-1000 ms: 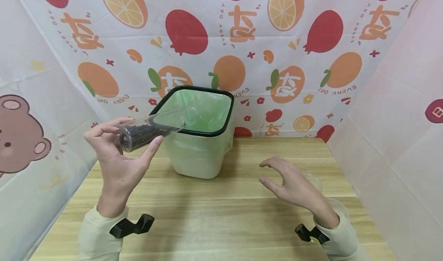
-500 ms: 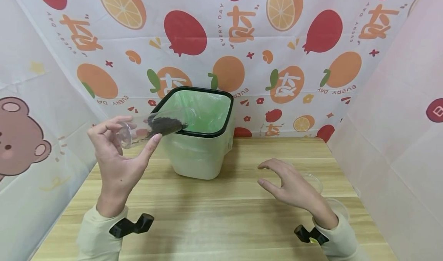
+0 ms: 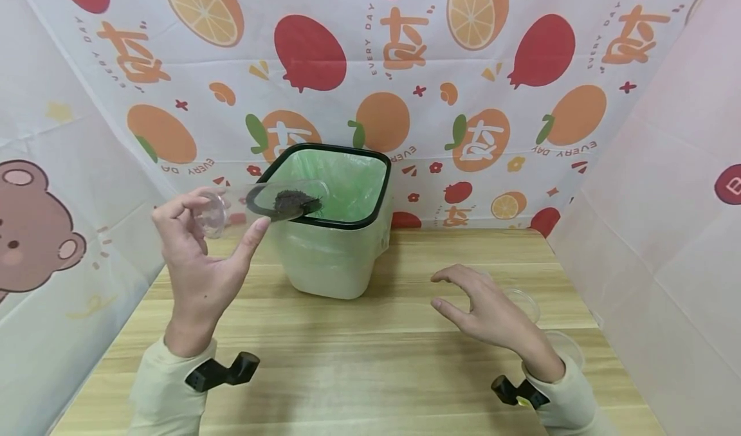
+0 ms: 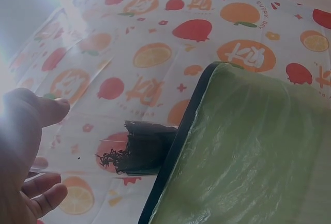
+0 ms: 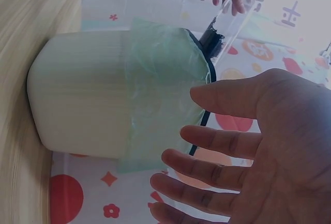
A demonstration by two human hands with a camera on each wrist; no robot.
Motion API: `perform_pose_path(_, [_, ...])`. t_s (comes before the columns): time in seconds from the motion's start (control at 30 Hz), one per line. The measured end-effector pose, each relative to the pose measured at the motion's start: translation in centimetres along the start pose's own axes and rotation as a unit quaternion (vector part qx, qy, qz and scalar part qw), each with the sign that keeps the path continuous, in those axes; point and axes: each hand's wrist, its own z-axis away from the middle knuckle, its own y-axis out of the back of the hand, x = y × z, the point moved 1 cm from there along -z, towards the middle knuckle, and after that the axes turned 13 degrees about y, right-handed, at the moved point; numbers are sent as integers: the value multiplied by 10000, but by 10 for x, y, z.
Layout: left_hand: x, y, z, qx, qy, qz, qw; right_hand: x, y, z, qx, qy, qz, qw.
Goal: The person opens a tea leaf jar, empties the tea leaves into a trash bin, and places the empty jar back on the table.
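In the head view my left hand (image 3: 202,275) grips a clear cup (image 3: 243,201) near its base, thumb below and fingers behind. The cup lies tipped on its side, its mouth over the near left rim of a bin (image 3: 330,262). Dark loose shreds (image 3: 295,202), resembling dry tea leaves, are heaped towards that mouth. The left wrist view shows the shreds (image 4: 147,146) beside the bin's black rim. My right hand (image 3: 483,304) hovers above the table with fingers relaxed, holding nothing. The right wrist view has its fingers (image 5: 212,175) spread in front of the bin.
A pale green plastic bag (image 3: 353,185) lines the bin. Two clear round pieces, one by my right wrist (image 3: 523,304) and another behind the sleeve (image 3: 566,345), lie on the wooden table (image 3: 359,384). Printed cloth (image 3: 428,89) walls the back and sides.
The dark shreds have slid from the cup's base towards its mouth. The base of the cup has risen, and my left hand has shifted slightly right. My right hand stays almost still.
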Motion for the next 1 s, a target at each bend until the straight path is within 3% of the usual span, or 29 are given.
perform_pose_path(0.33, [-1, -4, -3, -61, -111, 41, 9999, -1, 1, -6, 53, 51, -99, 9999])
perform_pose_path(1.0, [-2, -12, -11, -170, -285, -361, 9988, -5, 0, -12, 114, 163, -226, 9995])
